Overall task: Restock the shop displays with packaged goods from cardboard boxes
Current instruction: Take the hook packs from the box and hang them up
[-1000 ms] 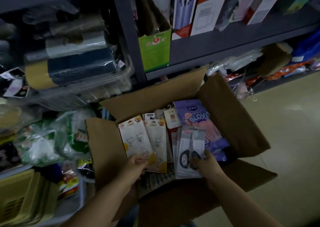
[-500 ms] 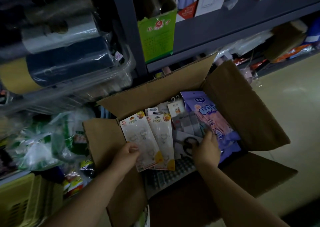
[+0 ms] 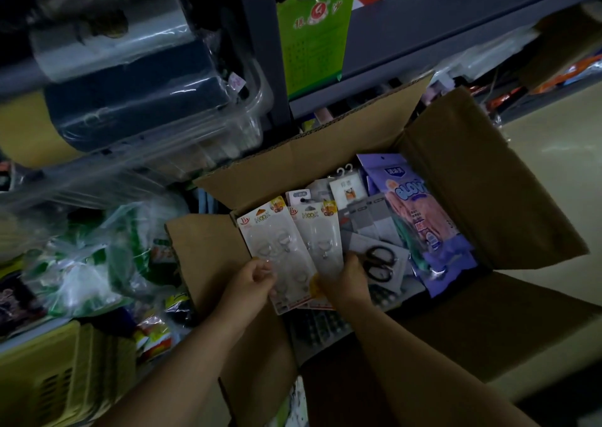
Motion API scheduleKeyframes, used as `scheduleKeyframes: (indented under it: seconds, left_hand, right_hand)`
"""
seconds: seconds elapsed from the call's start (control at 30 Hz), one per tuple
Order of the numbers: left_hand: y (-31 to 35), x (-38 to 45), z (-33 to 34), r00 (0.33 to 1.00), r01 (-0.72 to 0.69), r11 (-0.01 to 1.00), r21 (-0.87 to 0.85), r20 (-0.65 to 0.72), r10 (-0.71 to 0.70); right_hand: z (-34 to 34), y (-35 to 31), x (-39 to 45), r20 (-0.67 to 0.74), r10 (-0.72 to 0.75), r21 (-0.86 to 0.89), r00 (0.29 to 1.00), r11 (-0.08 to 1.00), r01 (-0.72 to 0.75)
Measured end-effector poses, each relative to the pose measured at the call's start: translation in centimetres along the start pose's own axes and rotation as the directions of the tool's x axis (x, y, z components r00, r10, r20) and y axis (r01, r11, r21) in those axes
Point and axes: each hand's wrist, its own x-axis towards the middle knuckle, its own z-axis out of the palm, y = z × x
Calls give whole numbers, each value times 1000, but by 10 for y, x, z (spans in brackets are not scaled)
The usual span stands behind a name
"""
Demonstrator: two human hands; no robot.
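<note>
Right hand [image 3: 347,276] left scissors pack [image 3: 379,263], joined left hand [image 3: 252,280] gripping hook cards [image 3: 293,247], frame centre; picking next.

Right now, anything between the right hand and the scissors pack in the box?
Nothing visible. The right hand grips the hook cards, and the scissors pack lies uncovered just to its right, atop the other goods in the cardboard box.

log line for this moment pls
phase: sorting in cardboard box | left hand: grips hook pack | right hand: grips second hook pack | scissors pack: lying in box
</note>
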Motion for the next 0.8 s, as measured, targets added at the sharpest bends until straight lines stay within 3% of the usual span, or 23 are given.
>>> scheduleKeyframes:
  seconds: [0.3, 0.43, 0.67, 0.73, 0.8]
  left_hand:
    - [3, 4, -6, 1000, -27, 999, -29, 2, 27]
    - [8, 2, -7, 999, -36, 999, -37, -3, 36]
    - [21, -9, 1, 993, -69, 990, -124, -100, 56]
    - [29, -14, 9, 997, -64, 974, -216, -57, 53]
    - [39, -22, 20, 995, -45, 953, -299, 74, 70]
  right_hand:
    - [27, -5, -3, 13, 52, 107, 999, 993, -53]
    - [13, -8, -7, 9, -10, 20, 1000, 1000, 10]
    - [-61, -10, -43, 58, -28, 256, 998, 967, 13]
    - [-80, -8, -60, 62, -48, 426, 997, 905, 17]
    - [-93, -7, -76, 65, -102, 528, 993, 848, 52]
